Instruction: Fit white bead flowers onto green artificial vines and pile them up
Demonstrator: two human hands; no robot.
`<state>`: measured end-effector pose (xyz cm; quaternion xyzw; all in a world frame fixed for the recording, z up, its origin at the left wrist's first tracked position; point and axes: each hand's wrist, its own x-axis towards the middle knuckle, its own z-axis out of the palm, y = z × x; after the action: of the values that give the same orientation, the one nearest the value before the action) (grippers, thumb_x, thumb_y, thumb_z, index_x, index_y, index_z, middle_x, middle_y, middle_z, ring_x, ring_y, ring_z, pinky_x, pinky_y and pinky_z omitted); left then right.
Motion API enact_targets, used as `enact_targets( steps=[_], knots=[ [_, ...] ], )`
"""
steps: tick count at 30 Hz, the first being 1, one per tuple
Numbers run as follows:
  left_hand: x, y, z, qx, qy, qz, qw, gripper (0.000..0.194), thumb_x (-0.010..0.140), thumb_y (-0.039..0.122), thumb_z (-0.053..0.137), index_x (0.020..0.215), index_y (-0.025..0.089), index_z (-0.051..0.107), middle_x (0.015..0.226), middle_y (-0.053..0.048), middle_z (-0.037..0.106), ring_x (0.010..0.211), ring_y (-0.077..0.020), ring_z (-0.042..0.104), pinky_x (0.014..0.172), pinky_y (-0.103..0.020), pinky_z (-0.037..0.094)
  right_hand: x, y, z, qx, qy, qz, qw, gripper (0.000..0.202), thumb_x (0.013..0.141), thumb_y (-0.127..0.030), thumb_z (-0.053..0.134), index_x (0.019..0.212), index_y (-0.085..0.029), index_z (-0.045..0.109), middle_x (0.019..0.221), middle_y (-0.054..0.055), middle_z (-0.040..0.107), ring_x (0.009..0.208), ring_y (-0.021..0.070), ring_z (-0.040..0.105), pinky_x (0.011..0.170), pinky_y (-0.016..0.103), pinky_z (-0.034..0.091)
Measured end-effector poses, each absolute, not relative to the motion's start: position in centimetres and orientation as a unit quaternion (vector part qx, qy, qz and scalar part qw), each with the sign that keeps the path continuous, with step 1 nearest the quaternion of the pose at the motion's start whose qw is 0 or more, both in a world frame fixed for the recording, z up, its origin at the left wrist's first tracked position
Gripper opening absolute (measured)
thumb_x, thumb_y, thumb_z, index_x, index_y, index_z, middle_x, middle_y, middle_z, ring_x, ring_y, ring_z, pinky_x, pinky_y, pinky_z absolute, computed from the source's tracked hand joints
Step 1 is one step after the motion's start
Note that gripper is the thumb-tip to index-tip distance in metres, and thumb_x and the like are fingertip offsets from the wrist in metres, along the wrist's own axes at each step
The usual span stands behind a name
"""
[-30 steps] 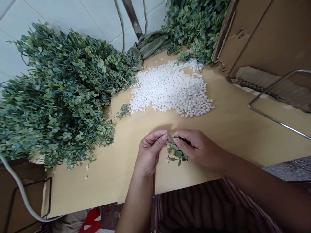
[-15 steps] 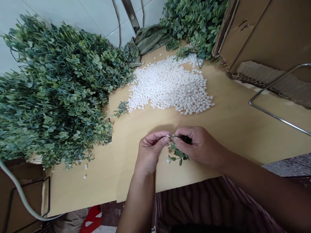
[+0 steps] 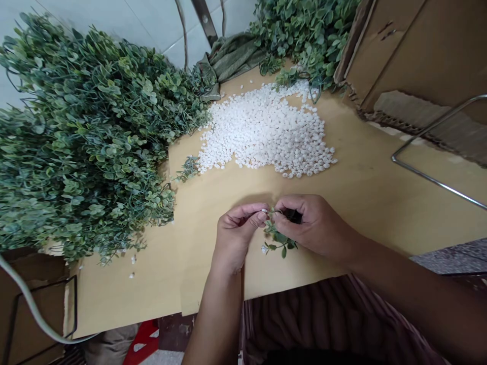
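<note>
Between finger and thumb, my left hand [image 3: 236, 230] pinches a small white bead-like piece [image 3: 264, 211]. My right hand [image 3: 310, 220] is closed on a sprig of artificial greenery [image 3: 280, 237], whose leaves hang down below the fingers. The fingertips of both hands almost meet at a thin stem end. One white tip shows on the sprig's lower left. Beyond the hands lies a wide heap of small white pieces [image 3: 262, 132] on the tan board [image 3: 213, 203]. Part of the sprig's stem is hidden in my right hand.
Large bunches of artificial greenery [image 3: 87, 147] fill the left side, with another bunch [image 3: 304, 35] at the back. A dark green cloth [image 3: 236, 56] lies against the tiled wall. To the right stand a cardboard box [image 3: 422, 61] and a bent metal rod [image 3: 429, 177]. A pale cable [image 3: 28, 294] curves at lower left.
Both hands stay in nearly the same place, still holding the white piece and the sprig. The view has shifted very slightly.
</note>
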<state>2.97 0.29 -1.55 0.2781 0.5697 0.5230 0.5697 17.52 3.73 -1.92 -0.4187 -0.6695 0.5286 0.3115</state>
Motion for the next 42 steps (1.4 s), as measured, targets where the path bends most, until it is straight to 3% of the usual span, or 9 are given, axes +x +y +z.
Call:
enact_targets(
  steps=[12, 22, 42],
  knots=[
    [2.98, 0.38, -1.86, 0.294, 0.577, 0.518, 0.559, 0.017, 0.054, 0.024, 0.081, 0.068, 0.020, 0.074, 0.063, -0.001, 0.071, 0.056, -0.0077, 0.058, 0.057, -0.018, 0.049, 17.45, 3.86, -2.07, -0.417, -0.688, 0.503, 0.314, 0.021, 0.075, -0.023, 0.047, 0.055, -0.017, 0.045, 0.050, -0.004, 0.037, 0.049, 0.0086, 0.035, 0.043, 0.021, 0.029],
    [3.61, 0.70, -1.24, 0.308, 0.596, 0.508, 0.540, 0.015, 0.051, 0.024, 0.082, 0.061, 0.017, 0.072, 0.061, -0.001, 0.069, 0.053, -0.0084, 0.057, 0.056, -0.021, 0.049, 17.53, 3.82, -2.07, -0.427, -0.700, 0.490, 0.295, 0.020, 0.076, -0.021, 0.045, 0.058, -0.016, 0.052, 0.051, -0.002, 0.045, 0.049, 0.0101, 0.042, 0.045, 0.021, 0.031],
    [3.35, 1.10, -0.96, 0.327, 0.590, 0.478, 0.562, 0.010, 0.056, 0.020, 0.077, 0.065, 0.018, 0.073, 0.061, 0.000, 0.068, 0.049, -0.0068, 0.054, 0.054, -0.020, 0.048, 17.56, 3.83, -2.18, -0.407, -0.713, 0.485, 0.303, 0.020, 0.075, -0.019, 0.044, 0.057, -0.016, 0.050, 0.051, -0.002, 0.045, 0.048, 0.0096, 0.041, 0.045, 0.021, 0.030]
  ],
)
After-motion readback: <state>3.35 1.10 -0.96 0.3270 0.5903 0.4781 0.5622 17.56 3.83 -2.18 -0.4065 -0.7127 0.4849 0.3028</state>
